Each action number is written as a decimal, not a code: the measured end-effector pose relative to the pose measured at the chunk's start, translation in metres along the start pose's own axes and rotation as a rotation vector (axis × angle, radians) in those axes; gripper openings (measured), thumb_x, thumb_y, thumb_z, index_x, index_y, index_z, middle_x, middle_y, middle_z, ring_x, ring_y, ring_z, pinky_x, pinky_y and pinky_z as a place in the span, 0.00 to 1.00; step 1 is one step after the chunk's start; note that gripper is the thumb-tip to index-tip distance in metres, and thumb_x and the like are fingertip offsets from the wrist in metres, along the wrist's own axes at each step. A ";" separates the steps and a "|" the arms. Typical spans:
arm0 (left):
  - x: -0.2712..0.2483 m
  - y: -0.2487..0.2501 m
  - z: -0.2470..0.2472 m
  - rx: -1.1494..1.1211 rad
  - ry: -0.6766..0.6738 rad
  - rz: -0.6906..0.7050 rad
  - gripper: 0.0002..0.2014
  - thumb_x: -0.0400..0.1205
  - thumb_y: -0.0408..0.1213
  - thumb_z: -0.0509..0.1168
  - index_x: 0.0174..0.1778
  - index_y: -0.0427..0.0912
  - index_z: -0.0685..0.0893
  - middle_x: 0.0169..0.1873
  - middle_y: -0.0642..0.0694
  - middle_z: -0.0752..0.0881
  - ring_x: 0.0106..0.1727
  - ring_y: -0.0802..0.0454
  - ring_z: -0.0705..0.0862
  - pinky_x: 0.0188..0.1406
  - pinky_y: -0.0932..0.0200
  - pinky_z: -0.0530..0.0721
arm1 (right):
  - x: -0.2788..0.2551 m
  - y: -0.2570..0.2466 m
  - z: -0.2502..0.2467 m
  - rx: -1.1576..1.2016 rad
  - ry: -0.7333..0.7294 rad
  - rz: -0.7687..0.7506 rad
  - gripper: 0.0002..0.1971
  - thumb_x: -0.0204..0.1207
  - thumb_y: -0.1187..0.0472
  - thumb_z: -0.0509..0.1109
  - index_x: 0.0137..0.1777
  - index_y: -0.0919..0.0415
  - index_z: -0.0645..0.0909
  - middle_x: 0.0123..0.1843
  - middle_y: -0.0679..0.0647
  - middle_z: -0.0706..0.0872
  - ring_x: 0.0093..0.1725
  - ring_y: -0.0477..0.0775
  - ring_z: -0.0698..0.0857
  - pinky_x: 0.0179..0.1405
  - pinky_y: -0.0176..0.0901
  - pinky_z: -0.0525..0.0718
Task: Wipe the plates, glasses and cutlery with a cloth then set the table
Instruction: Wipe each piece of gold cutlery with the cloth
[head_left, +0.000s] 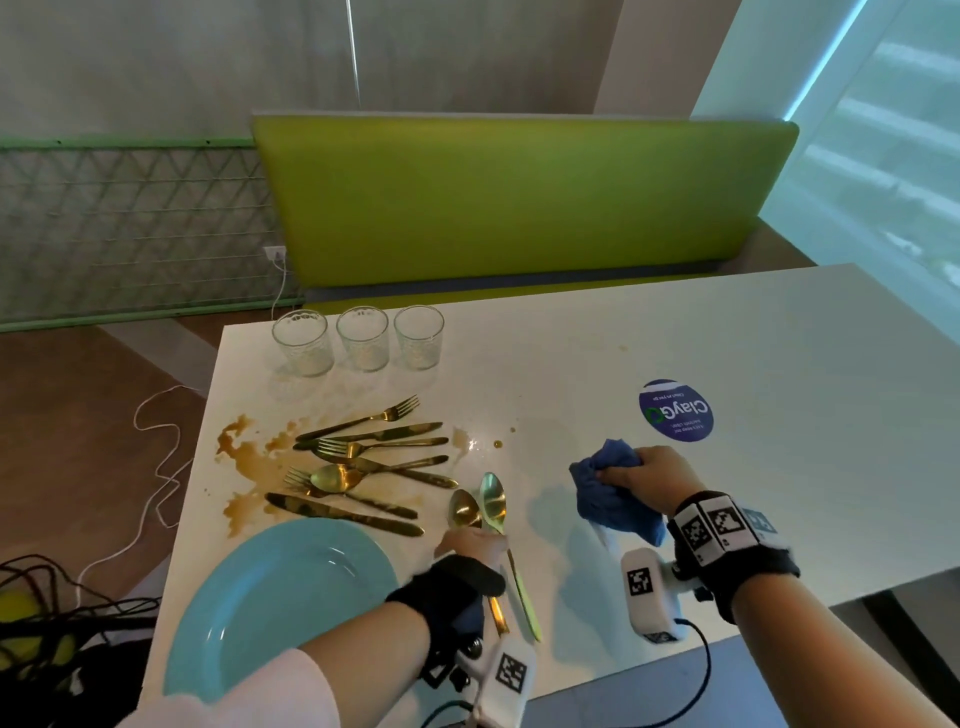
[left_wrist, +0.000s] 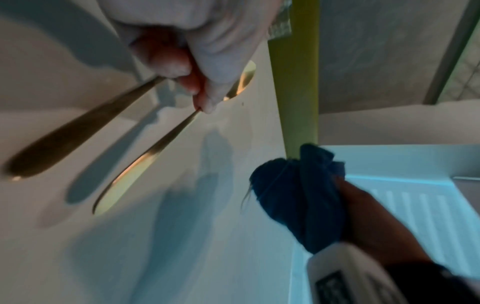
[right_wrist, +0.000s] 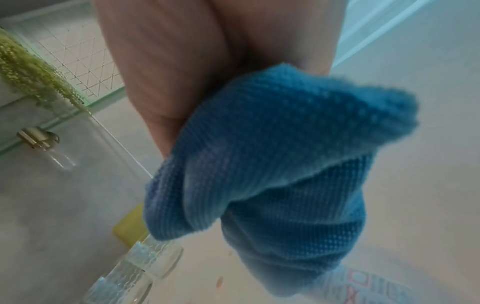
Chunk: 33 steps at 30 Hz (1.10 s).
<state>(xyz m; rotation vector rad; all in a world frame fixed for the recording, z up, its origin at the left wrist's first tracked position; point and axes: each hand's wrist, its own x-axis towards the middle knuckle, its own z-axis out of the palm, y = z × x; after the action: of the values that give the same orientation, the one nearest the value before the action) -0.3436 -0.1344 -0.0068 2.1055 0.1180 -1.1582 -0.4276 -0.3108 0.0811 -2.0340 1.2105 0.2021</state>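
My left hand (head_left: 469, 542) pinches the necks of two gold spoons (head_left: 492, 500), bowls pointing away, handles running back under my wrist. In the left wrist view the fingers (left_wrist: 182, 67) close round both handles (left_wrist: 145, 158), low over the white table (head_left: 701, 338). To the right, my right hand (head_left: 641, 475) grips a bunched blue cloth (head_left: 605, 496) (right_wrist: 272, 164) just above the table, apart from the spoons. A teal plate (head_left: 275, 597) lies at the near left. Three empty glasses (head_left: 362, 338) stand in a row at the far left.
A heap of gold forks, knives and a spoon (head_left: 363, 467) lies left of the held spoons amid brown spill stains (head_left: 244, 457). A round blue sticker (head_left: 675, 410) is on the table. A green bench (head_left: 519, 197) stands behind. Cables (head_left: 156, 467) trail on the floor at left.
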 end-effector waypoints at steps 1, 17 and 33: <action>-0.001 -0.005 0.004 0.051 0.027 -0.011 0.18 0.79 0.45 0.66 0.62 0.40 0.83 0.60 0.44 0.85 0.63 0.46 0.82 0.61 0.61 0.78 | -0.001 0.001 0.002 0.015 -0.008 -0.006 0.14 0.73 0.59 0.73 0.52 0.70 0.85 0.50 0.64 0.88 0.45 0.56 0.81 0.47 0.42 0.75; -0.010 -0.001 0.001 0.322 0.082 0.117 0.10 0.80 0.47 0.62 0.46 0.44 0.82 0.50 0.45 0.86 0.50 0.49 0.82 0.54 0.59 0.79 | -0.001 -0.001 0.015 0.205 -0.070 -0.037 0.09 0.72 0.62 0.74 0.31 0.56 0.80 0.41 0.59 0.85 0.44 0.56 0.82 0.47 0.44 0.76; 0.067 0.030 -0.114 -0.587 0.129 -0.177 0.26 0.79 0.19 0.60 0.73 0.40 0.74 0.73 0.41 0.73 0.69 0.43 0.77 0.60 0.58 0.81 | 0.022 -0.035 0.037 1.072 -0.255 0.044 0.05 0.79 0.67 0.64 0.46 0.69 0.81 0.46 0.61 0.85 0.47 0.55 0.84 0.47 0.44 0.82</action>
<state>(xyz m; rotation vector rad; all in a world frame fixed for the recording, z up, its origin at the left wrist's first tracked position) -0.2119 -0.1012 -0.0029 1.6606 0.6360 -0.9370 -0.3790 -0.2915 0.0623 -1.0095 0.8954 -0.1502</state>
